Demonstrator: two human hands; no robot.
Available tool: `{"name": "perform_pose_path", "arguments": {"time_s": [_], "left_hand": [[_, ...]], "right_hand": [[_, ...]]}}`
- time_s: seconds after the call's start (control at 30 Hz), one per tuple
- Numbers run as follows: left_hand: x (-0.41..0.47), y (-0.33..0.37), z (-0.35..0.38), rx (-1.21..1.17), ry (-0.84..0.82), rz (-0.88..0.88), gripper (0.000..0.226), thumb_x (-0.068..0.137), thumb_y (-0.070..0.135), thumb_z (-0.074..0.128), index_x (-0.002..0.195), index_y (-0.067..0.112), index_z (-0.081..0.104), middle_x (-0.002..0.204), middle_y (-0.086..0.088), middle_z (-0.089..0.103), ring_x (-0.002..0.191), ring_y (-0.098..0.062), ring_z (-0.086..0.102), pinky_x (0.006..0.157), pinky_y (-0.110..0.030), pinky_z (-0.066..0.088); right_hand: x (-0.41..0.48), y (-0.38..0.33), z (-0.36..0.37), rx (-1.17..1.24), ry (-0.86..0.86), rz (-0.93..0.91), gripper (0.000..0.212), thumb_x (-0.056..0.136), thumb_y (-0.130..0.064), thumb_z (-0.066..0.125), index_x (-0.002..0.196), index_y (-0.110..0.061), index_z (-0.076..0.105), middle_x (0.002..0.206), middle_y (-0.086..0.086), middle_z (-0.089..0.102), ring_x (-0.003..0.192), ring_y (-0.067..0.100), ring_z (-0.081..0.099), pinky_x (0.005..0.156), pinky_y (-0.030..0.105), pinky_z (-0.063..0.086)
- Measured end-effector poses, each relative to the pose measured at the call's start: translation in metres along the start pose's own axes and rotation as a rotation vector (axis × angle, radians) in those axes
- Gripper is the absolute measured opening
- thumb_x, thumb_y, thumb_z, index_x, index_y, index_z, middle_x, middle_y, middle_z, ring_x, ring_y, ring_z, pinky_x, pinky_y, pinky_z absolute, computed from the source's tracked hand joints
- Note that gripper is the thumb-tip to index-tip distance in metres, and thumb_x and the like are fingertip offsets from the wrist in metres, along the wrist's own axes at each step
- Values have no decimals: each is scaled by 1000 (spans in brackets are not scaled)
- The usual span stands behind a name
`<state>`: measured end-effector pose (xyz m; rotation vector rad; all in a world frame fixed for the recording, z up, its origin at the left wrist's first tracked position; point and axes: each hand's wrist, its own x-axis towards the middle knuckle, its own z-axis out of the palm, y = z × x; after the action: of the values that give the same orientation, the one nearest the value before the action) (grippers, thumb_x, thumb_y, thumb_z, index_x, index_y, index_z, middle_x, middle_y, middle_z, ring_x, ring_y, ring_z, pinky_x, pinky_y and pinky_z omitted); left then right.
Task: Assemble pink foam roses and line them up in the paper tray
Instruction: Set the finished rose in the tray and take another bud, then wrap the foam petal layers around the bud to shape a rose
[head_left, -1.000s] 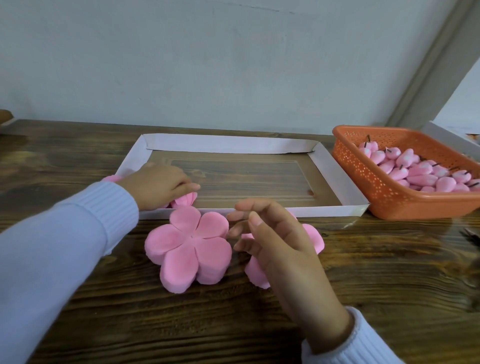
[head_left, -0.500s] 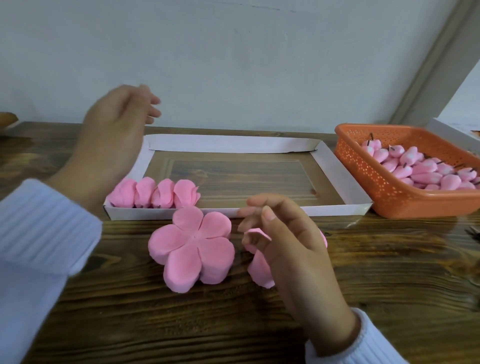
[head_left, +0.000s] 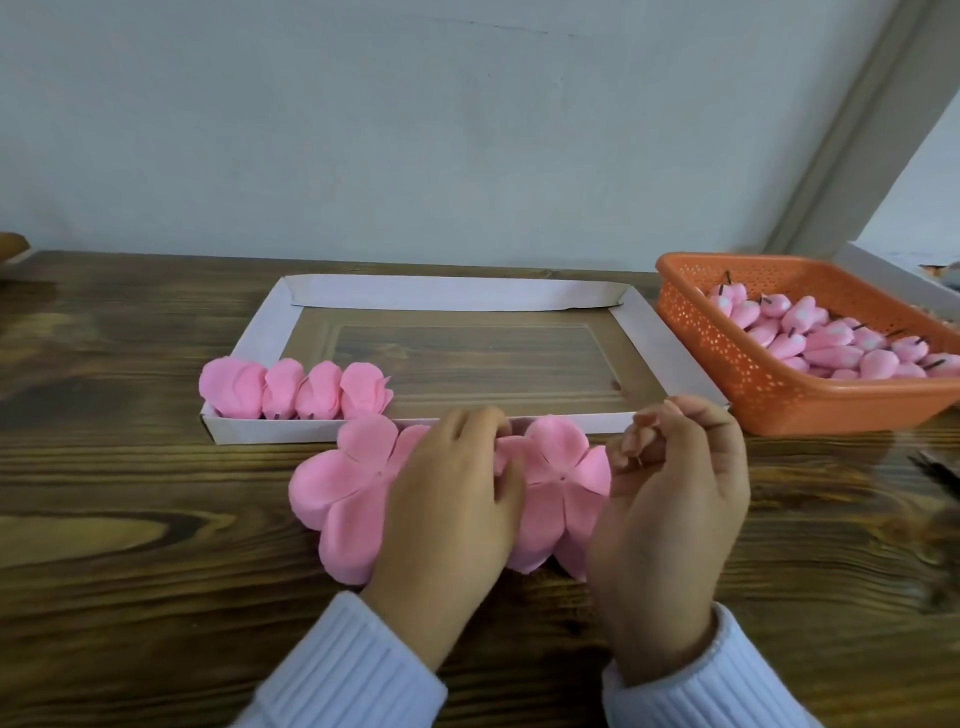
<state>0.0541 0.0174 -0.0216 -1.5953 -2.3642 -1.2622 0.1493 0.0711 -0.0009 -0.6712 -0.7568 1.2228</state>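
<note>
A dark wooden bench (head_left: 130, 519) is seen across the whole lower view, its left and right ends cut off by the frame. A white paper tray (head_left: 447, 293) is laid flat on it, the near wall partly hidden behind both hands. An orange perforated basket (head_left: 769, 395) is set just right of the tray, its far right corner cut off.

The left hand (head_left: 452, 499) is laid palm down over the gap between two stacks of pink foam petals. Its fingers are bent onto the right stack and the tips are hidden behind the knuckles, so it cannot be told whether a petal is gripped. The right hand (head_left: 670, 499) is held just right of that stack with fingers curled in towards the thumb. Something thin and dark is glimpsed among them, too small to identify, so its hold cannot be told either.

The left petal stack (head_left: 337, 493) is covered on its right side by the left hand. The right petal stack (head_left: 561, 467) is hidden at both edges.

Four finished roses (head_left: 296, 389) are lined up touching in the tray's near left corner. Pink buds (head_left: 831, 343) with dark stems are heaped in the basket
</note>
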Motion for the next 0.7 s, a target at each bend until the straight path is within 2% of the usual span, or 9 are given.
{"name": "perform_pose_path", "arguments": {"time_s": [0.07,0.13,0.27,0.33,0.43,0.53,0.63,0.7], "left_hand": [[-2,-4,5,96,-18,49,10,86,25,59,94,20,62,88,7,59,79,-16,56,63,-29,44],[-2,-6,8,142,-9,57,13,83,27,58,91,18,64,86,2,60,77,-19,55,61,-32,43],[-1,-8,8,133,-4,48,12,85,24,57,91,18,66,87,3,63,78,-17,56,65,-31,45],[0,-8,7,119,-12,40,15,88,25,52,95,20,65,88,6,62,77,-13,54,66,-28,45],[1,-5,6,127,-23,49,22,88,28,44,97,22,63,88,8,61,78,-12,53,67,-27,45],[1,-3,3,149,-25,53,14,89,26,53,99,22,63,89,8,63,79,-14,55,67,-30,47],[1,0,2,212,-45,81,11,85,18,66,97,19,67,90,3,67,79,-19,61,63,-35,52],[1,0,3,268,-60,106,20,76,10,77,94,16,70,88,0,69,76,-22,64,60,-38,55]], "right_hand": [[2,-1,-1,-16,16,-10,28,91,7,45,81,-17,55,59,-7,54,52,5,47,50,17,41],[4,-4,-1,-19,29,-6,29,90,9,45,81,-17,55,59,-6,54,51,6,46,49,17,40],[25,-24,-2,-21,-61,-50,27,85,8,48,79,-18,53,61,-4,54,52,7,46,51,19,38],[50,-39,-4,-124,-127,-103,25,85,3,50,79,-21,54,65,-8,57,58,6,51,57,19,41],[102,-54,-10,-432,-143,-159,18,82,-10,52,84,-27,58,85,-6,64,76,7,59,66,21,48],[161,-58,-23,-830,-131,-197,17,82,-17,54,95,-25,60,98,4,65,89,20,61,74,33,49],[217,-60,-37,-1273,-211,-169,19,88,-20,55,106,-19,60,91,6,63,79,24,59,68,28,42],[244,-60,-44,-1619,-289,-77,24,93,-23,54,111,-9,61,94,15,65,74,28,58,66,29,42]]}}
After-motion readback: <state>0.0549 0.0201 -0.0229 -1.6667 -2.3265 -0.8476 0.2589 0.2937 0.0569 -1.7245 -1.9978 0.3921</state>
